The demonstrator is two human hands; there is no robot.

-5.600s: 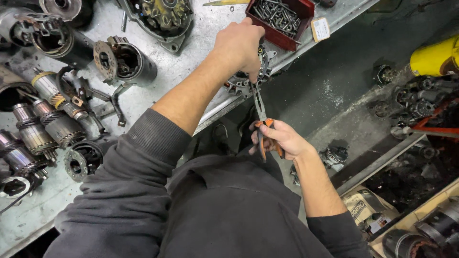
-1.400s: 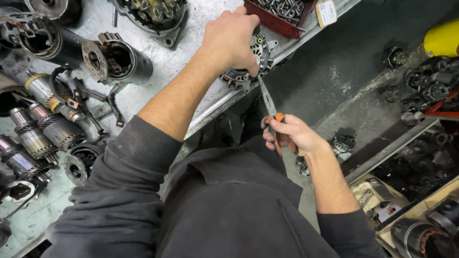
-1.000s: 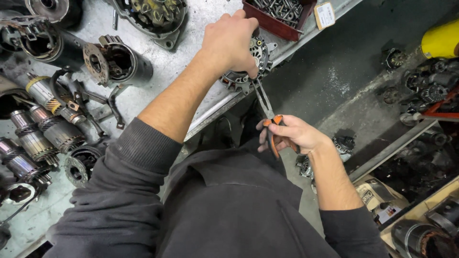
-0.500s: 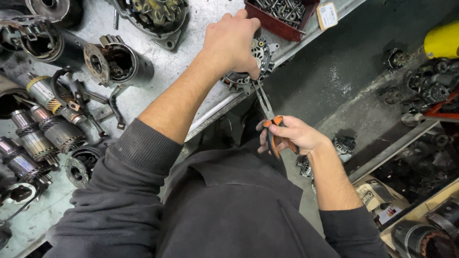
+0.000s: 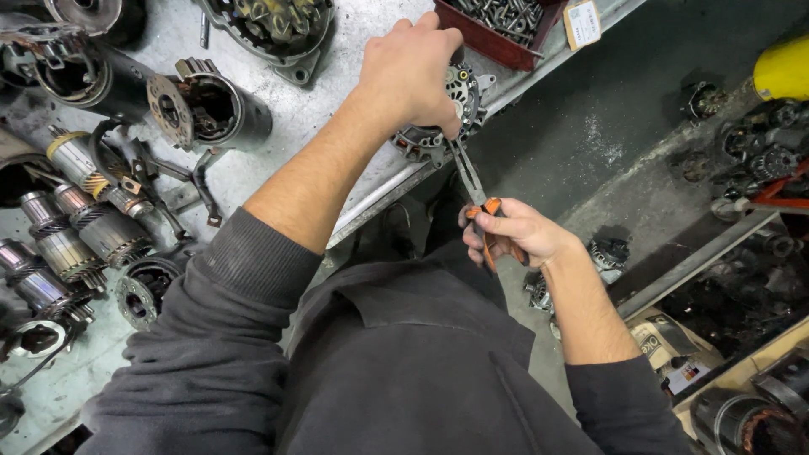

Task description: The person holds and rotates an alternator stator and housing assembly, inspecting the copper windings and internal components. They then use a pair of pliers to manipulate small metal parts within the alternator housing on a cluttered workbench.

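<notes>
Orange-handled pliers [image 5: 480,211], gripped in the right hand [image 5: 514,236], bite into the alternator [image 5: 442,114] that the left hand [image 5: 413,67] clamps at the tabletop [image 5: 337,160] edge, where a slipping pull could, I reckon, tip it off.

I see a scuffed grey metal surface [image 5: 286,126] crowded with motor parts [image 5: 76,227], a dark concrete floor [image 5: 590,109] beyond its edge, and low shelves [image 5: 716,253] of greasy components at right.
</notes>
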